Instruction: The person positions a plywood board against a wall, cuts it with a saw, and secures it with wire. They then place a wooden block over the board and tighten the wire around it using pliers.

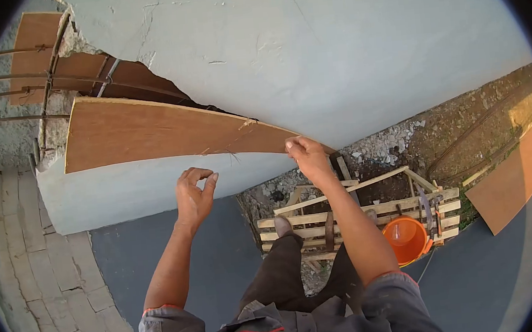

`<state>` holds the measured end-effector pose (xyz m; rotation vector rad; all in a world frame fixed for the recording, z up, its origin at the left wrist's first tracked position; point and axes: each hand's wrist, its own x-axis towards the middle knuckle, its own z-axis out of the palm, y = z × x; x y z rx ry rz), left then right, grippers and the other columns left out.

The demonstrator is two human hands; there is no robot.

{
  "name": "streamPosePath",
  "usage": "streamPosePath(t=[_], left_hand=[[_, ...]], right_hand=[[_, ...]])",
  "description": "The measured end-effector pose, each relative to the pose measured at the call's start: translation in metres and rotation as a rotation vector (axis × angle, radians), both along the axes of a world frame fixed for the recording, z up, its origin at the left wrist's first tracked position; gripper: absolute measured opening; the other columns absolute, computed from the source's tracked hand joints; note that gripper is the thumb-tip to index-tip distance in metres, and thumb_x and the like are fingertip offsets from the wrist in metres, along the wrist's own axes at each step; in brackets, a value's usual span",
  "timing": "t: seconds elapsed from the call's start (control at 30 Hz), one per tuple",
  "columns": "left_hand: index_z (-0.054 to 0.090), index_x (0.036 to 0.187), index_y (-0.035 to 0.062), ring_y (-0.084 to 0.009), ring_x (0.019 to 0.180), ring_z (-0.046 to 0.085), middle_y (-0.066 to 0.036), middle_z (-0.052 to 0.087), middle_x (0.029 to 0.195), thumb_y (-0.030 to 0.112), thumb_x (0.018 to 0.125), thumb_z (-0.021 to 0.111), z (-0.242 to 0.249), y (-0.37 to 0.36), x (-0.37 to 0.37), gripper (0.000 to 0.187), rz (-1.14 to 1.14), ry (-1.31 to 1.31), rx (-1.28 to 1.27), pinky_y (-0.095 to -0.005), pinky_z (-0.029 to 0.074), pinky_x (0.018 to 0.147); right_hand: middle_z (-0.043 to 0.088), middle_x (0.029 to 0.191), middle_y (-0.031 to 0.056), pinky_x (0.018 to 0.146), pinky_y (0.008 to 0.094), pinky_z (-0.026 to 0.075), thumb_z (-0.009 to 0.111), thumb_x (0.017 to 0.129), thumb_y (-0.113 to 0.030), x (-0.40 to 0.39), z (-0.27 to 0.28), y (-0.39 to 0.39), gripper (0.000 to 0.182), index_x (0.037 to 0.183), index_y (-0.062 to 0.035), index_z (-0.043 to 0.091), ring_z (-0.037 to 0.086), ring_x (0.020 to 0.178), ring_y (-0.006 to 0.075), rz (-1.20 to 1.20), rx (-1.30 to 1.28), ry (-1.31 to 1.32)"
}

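Note:
A long brown plywood sheet (pixel 168 127) lies against the broken wall, covering part of a hole. Toward its narrow right end, my right hand (pixel 306 156) is closed in a pinch in front of the sheet. What its fingertips hold, if anything, is too small to make out. My left hand (pixel 196 194) hovers below the sheet's lower edge, its fingers bent and the thumb apart, with nothing in it. Between the hands, thin wire ends (pixel 232 155) stick out at the sheet's lower edge.
Rusty rebar (pixel 49 77) crosses the hole at left, with another brown panel (pixel 31 44) behind. My feet are on a slatted wooden platform (pixel 310 232), beside an orange bucket (pixel 407 242). Another plywood piece (pixel 511 179) rests at right. Paving (pixel 54 279) lies below left.

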<state>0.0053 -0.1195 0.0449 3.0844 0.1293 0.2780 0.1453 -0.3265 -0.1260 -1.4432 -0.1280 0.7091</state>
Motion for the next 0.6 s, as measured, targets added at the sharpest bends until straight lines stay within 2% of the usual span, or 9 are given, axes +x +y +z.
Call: streamPosePath(t=[0.03, 0.07, 0.1, 0.17, 0.2, 0.27, 0.37, 0.5, 0.6], left_hand=[[0.066, 0.1, 0.0015, -0.0216, 0.09, 0.061, -0.007, 0.068, 0.1, 0.016, 0.086, 0.072, -0.018, 0.017, -0.013, 0.021, 0.419, 0.086, -0.403, -0.036, 0.045, 0.081], [0.066, 0.104, 0.0005, -0.0189, 0.092, 0.062, -0.007, 0.068, 0.103, 0.02, 0.088, 0.072, -0.035, 0.032, -0.027, 0.025, 0.841, 0.169, -0.811, -0.0357, 0.046, 0.083], [0.066, 0.104, 0.0005, -0.0189, 0.092, 0.062, -0.007, 0.068, 0.103, 0.02, 0.088, 0.072, -0.054, 0.048, -0.036, 0.025, 0.855, 0.159, -0.822, -0.0357, 0.046, 0.083], [0.063, 0.109, 0.0002, -0.0211, 0.103, 0.063, -0.009, 0.067, 0.108, 0.028, 0.091, 0.072, -0.085, 0.07, -0.039, 0.035, 0.935, -0.095, -1.326, -0.035, 0.047, 0.091], [0.063, 0.109, 0.0002, -0.0211, 0.103, 0.063, -0.009, 0.067, 0.108, 0.028, 0.091, 0.072, -0.091, 0.073, -0.033, 0.035, 0.931, -0.095, -1.345, -0.035, 0.047, 0.091], [0.059, 0.116, 0.0018, -0.0269, 0.109, 0.062, -0.012, 0.065, 0.115, 0.027, 0.093, 0.069, -0.102, 0.075, -0.019, 0.036, 0.915, -0.169, -1.58, -0.0384, 0.047, 0.097], [0.059, 0.117, 0.0005, -0.0307, 0.111, 0.062, -0.015, 0.061, 0.121, 0.022, 0.095, 0.064, -0.112, 0.071, 0.002, 0.031, 0.909, -0.227, -1.81, -0.0422, 0.047, 0.1], [0.057, 0.119, -0.0009, -0.0338, 0.114, 0.06, -0.017, 0.06, 0.123, 0.015, 0.097, 0.059, -0.118, 0.068, 0.02, 0.027, 0.997, -0.235, -1.915, -0.046, 0.045, 0.104], [0.057, 0.117, -0.0034, -0.0336, 0.11, 0.062, -0.017, 0.062, 0.117, 0.012, 0.096, 0.059, -0.122, 0.075, 0.022, 0.026, 1.077, -0.25, -1.885, -0.0458, 0.049, 0.099]], right_hand=[[0.069, 0.103, 0.0116, 0.081, 0.0344, 0.054, 0.056, 0.101, -0.032, 0.004, 0.007, 0.023, 0.036, 0.115, 0.0003, 0.063, 0.066, 0.094, 0.0186, 0.048, 0.068, 0.179], [0.069, 0.103, 0.0116, 0.081, 0.0344, 0.054, 0.056, 0.101, -0.032, 0.006, 0.011, 0.042, 0.036, 0.115, 0.0003, 0.063, 0.066, 0.094, 0.0186, 0.069, 0.061, 0.176], [0.069, 0.1, 0.0111, 0.078, 0.0336, 0.054, 0.054, 0.101, -0.037, 0.009, 0.014, 0.06, 0.039, 0.113, -0.0006, 0.063, 0.067, 0.091, 0.0186, 0.023, 0.097, 0.289], [0.069, 0.097, 0.0107, 0.076, 0.0328, 0.055, 0.052, 0.101, -0.041, 0.01, 0.015, 0.084, 0.042, 0.111, -0.0014, 0.063, 0.067, 0.087, 0.0186, -0.024, 0.113, 0.396], [0.069, 0.094, 0.0098, 0.075, 0.0319, 0.055, 0.053, 0.101, -0.04, 0.012, 0.015, 0.091, 0.04, 0.109, -0.0018, 0.062, 0.068, 0.084, 0.0185, -0.035, 0.154, 0.42], [0.068, 0.09, 0.0088, 0.074, 0.0311, 0.055, 0.054, 0.101, -0.04, 0.013, 0.015, 0.1, 0.039, 0.108, -0.0022, 0.062, 0.068, 0.081, 0.0185, -0.051, 0.185, 0.434], [0.068, 0.084, 0.0054, 0.071, 0.0268, 0.052, 0.052, 0.103, -0.033, 0.007, 0.013, 0.105, 0.032, 0.099, -0.0035, 0.063, 0.066, 0.075, 0.0133, -0.19, 0.213, 0.428], [0.066, 0.081, 0.003, 0.069, 0.0268, 0.05, 0.054, 0.102, -0.025, 0.0, 0.008, 0.111, 0.026, 0.091, -0.0033, 0.065, 0.063, 0.072, 0.0115, -0.288, 0.227, 0.282], [0.065, 0.079, 0.0027, 0.07, 0.0271, 0.05, 0.055, 0.101, -0.022, -0.003, 0.006, 0.114, 0.025, 0.088, -0.0026, 0.065, 0.062, 0.073, 0.0112, -0.328, 0.225, 0.214]])
